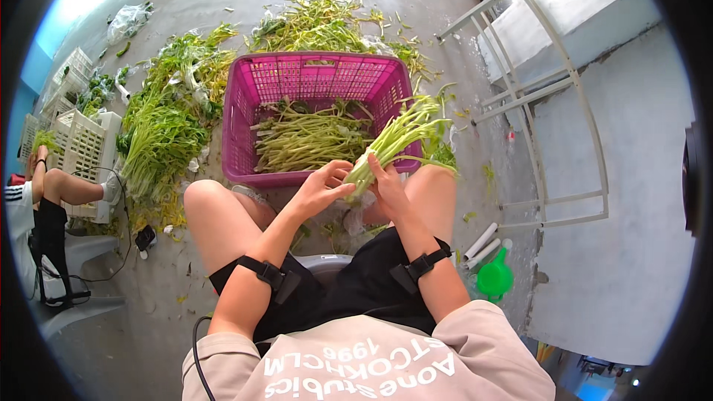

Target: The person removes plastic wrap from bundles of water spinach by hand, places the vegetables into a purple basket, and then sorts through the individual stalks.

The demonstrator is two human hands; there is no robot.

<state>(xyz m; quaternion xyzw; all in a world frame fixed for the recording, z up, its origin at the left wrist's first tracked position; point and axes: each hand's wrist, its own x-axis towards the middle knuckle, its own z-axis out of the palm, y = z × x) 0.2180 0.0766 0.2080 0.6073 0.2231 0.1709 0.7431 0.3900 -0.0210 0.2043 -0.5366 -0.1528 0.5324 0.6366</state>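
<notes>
A bunch of long pale-green vegetable stalks (405, 131) is in my right hand (389, 189), whose fingers close round its lower part. The bunch tilts up to the right, over the near right corner of a purple plastic crate (236, 115). My left hand (325, 189) is beside the bunch's lower end, thumb and fingers apart and fingertips close to the stalks; whether they touch is hard to see. Inside the crate lies a layer of similar trimmed stalks (312, 141).
Heaps of leafy greens (160, 141) and yellowed trimmings (319, 26) lie left of and beyond the crate. A pale metal frame (572, 96) leans at the right, near a green plastic vessel (495, 276). White crates (82, 134) and a seated person (56, 186) are at the left.
</notes>
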